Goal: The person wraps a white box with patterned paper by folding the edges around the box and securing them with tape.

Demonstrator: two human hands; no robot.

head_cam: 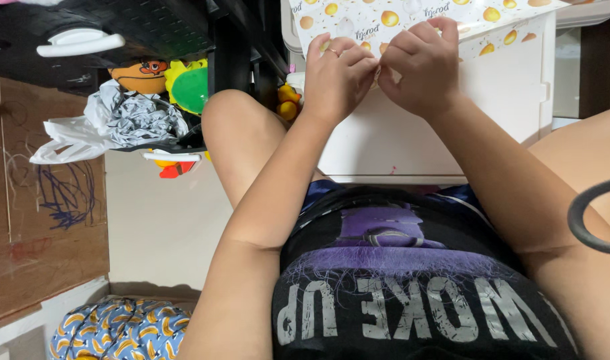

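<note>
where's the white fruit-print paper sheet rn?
Head view, top centre-right: the white paper sheet with yellow fruit print lies over the white plastic box, its near edge pinched by left hand and right hand.

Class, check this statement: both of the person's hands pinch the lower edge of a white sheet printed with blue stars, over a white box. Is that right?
Not quite. The head view shows the left hand and right hand pinching a white sheet printed with yellow-orange fruit, not blue stars. The rest holds: both hands meet at its lower edge, over the white box.
</note>
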